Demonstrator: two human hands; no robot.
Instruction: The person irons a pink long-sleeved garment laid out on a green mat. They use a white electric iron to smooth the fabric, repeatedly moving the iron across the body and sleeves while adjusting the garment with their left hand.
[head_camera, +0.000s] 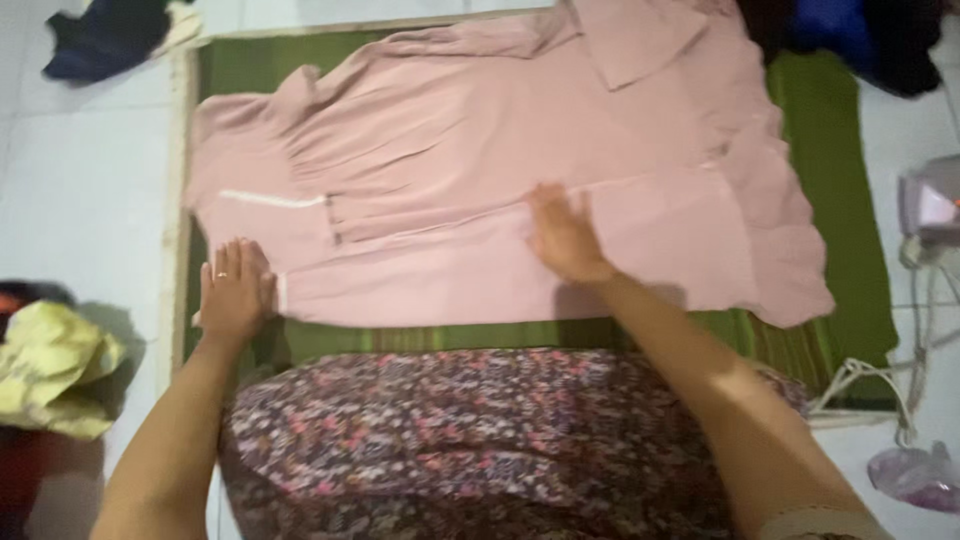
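Both hands — left hand (233, 290), right hand (563, 236) — flat on pink garment (450, 170)

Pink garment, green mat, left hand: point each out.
pink garment (480, 150), head view, creased middle of the fabric
green mat (830, 180), head view, bare right strip
left hand (233, 290), head view, back of hand

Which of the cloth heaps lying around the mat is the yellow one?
The crumpled yellow cloth on the floor at the left, near the left hand; the other heaps are dark.
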